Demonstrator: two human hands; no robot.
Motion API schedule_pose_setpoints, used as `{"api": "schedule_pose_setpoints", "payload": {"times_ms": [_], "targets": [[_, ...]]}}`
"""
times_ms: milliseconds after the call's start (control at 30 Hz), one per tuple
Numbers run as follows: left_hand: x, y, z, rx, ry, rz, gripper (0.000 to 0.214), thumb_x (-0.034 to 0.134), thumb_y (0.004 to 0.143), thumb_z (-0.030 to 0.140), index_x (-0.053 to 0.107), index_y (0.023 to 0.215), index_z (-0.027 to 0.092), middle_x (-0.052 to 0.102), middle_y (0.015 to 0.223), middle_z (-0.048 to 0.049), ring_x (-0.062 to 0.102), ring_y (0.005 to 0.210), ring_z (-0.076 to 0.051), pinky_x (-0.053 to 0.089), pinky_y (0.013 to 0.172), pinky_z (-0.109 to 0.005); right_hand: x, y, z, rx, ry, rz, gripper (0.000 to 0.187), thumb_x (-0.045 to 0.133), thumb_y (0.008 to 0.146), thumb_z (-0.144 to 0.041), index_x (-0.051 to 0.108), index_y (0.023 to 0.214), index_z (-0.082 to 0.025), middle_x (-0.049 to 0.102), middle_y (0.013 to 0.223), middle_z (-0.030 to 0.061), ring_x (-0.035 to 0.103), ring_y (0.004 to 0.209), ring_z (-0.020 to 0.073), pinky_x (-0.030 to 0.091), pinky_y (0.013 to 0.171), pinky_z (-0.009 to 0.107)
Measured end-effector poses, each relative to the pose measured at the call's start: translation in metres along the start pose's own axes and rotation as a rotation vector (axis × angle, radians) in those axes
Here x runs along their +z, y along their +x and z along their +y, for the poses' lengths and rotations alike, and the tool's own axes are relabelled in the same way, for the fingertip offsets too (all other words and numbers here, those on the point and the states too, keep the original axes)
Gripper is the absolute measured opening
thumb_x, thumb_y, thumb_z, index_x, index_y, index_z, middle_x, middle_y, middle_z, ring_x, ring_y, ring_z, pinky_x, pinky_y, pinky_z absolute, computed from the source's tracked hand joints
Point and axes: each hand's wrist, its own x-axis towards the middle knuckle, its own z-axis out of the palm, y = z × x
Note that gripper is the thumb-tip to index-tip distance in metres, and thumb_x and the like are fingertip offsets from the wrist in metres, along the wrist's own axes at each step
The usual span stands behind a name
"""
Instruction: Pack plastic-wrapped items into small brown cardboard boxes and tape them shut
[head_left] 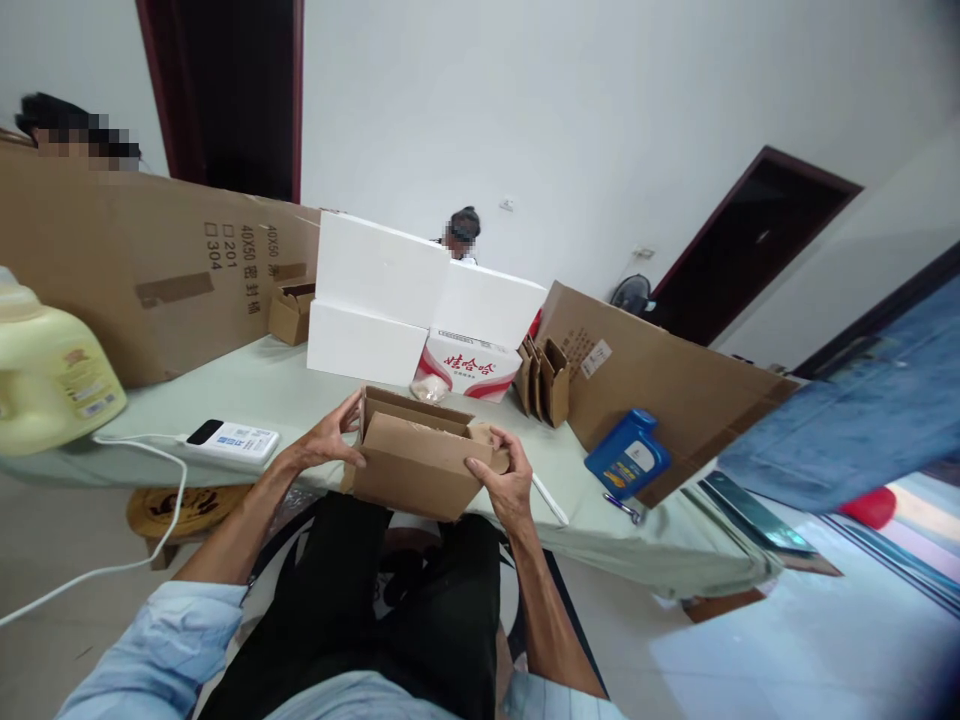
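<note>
Between my hands is a small brown cardboard box [416, 465], its top open and its flaps standing up. It is held tilted at the table's front edge, above my lap. My left hand [330, 435] grips its left end, thumb on the near face and fingers behind. At the right end my right hand [506, 475] is closed on the box, thumb on the near side, fingers over the end flap. The inside of the box is mostly hidden by its front wall. Just behind it lies a small clear, crumpled-looking item [431, 388].
On the green-covered table [292, 385] stand a yellow jug [56, 370], a white power bank [232, 441] with a cable, white foam blocks [375, 290], a red-and-white carton [469, 368], folded cardboard pieces [544, 380], a blue bottle [628, 455] and a pen [621, 508]. Two people are beyond.
</note>
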Motion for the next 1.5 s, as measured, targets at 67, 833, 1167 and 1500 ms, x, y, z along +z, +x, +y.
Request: {"api": "schedule_pose_setpoints", "payload": {"times_ms": [67,833,1167,1500], "targets": [[0.006,0.000,-0.004,0.001,0.008,0.039,0.153,0.104,0.042,0.069,0.033,0.171,0.026,0.053,0.162,-0.0237,0.053,0.150,-0.046,0.048,0.120,-0.061,0.000,-0.002,-0.001,-0.009,-0.011,0.011,0.060,0.088,0.075,-0.049,0.070,0.125,-0.022,0.064,0.103,0.0030,0.062,0.100,0.0247,0.054,0.096,0.039],[0.049,0.009,-0.002,0.001,0.376,0.683,0.123,0.101,0.055,0.061,0.042,0.156,0.021,0.054,0.151,-0.0183,0.053,0.145,-0.046,0.044,0.124,-0.063,-0.008,-0.072,0.025,0.239,0.052,-0.321,0.049,0.074,0.088,-0.067,0.080,0.081,-0.019,0.074,0.079,0.0042,0.069,0.080,0.0248,0.061,0.072,0.035],[0.050,-0.021,-0.036,-0.004,0.686,0.366,0.055,0.065,0.087,0.046,0.063,0.136,0.022,0.069,0.132,-0.0161,0.064,0.130,-0.040,0.050,0.117,-0.057,-0.067,-0.069,0.025,0.188,-0.191,0.102,0.058,0.068,0.090,-0.074,0.072,0.069,-0.019,0.070,0.066,0.0056,0.063,0.065,0.0226,0.052,0.058,0.032],[0.055,-0.047,-0.064,-0.130,0.681,0.194,0.032,0.062,0.077,0.048,0.075,0.097,0.027,0.080,0.107,-0.0120,0.074,0.109,-0.040,0.058,0.105,-0.055,-0.180,0.006,0.053,0.139,-0.591,0.504,0.065,0.054,0.096,-0.075,0.068,0.064,-0.021,0.074,0.074,0.0162,0.071,0.075,0.0307,0.056,0.075,0.044]]}}
